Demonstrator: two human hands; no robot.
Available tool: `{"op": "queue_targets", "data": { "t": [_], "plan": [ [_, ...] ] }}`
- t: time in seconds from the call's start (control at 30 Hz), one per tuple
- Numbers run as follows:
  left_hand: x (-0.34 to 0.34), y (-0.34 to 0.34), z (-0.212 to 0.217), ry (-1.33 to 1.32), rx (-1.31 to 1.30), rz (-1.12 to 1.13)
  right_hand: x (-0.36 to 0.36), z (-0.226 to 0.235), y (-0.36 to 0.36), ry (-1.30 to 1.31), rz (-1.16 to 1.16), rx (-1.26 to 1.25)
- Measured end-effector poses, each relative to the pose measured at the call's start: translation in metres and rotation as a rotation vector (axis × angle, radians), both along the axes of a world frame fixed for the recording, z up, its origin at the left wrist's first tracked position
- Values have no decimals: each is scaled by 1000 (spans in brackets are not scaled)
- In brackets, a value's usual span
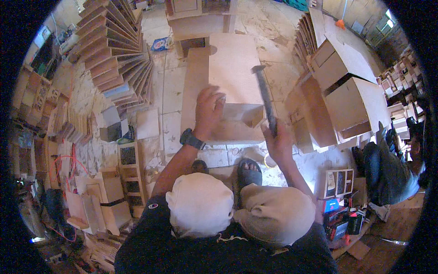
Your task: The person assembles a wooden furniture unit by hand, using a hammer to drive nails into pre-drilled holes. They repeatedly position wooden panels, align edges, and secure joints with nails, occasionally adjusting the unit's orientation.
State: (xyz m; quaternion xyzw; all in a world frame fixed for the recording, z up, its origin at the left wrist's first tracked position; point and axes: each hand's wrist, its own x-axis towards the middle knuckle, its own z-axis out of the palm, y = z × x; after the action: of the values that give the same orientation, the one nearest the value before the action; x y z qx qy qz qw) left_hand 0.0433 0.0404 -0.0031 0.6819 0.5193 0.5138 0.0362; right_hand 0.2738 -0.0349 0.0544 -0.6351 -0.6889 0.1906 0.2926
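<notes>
A hammer [264, 96] stands raised in my right hand [279, 142], its head up and away from me. My right fingers are wrapped round the lower end of its handle. My left hand [210, 109], with a dark watch at the wrist, rests on the near left part of a wooden box [235, 68]. Its fingers are curled together; anything pinched in them is too small to make out. The box lies in front of me, with a pale top panel and an open recess [244, 112] at its near end. The hammer head is over the box's right edge, apart from it.
Thin wooden panels [114, 59] stand fanned in a stack at the far left. Box carcasses [346, 107] stand on the right, near another person [392, 166] in dark clothing. A wooden cabinet [200, 27] is beyond the box. My sandalled foot [250, 171] is close to it.
</notes>
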Motion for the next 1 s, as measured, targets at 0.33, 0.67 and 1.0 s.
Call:
{"op": "queue_targets", "data": {
  "t": [0.33,0.67,1.0],
  "plan": [
    [9,-11,-3,-534,-394,-42,1,-57,58,-12,-61,189],
    [6,-13,-1,-406,-369,-19,-2,-35,53,69,-118,-62],
    [2,-8,-20,-470,-326,-57,0,-25,33,32,18,142]
  ]
}}
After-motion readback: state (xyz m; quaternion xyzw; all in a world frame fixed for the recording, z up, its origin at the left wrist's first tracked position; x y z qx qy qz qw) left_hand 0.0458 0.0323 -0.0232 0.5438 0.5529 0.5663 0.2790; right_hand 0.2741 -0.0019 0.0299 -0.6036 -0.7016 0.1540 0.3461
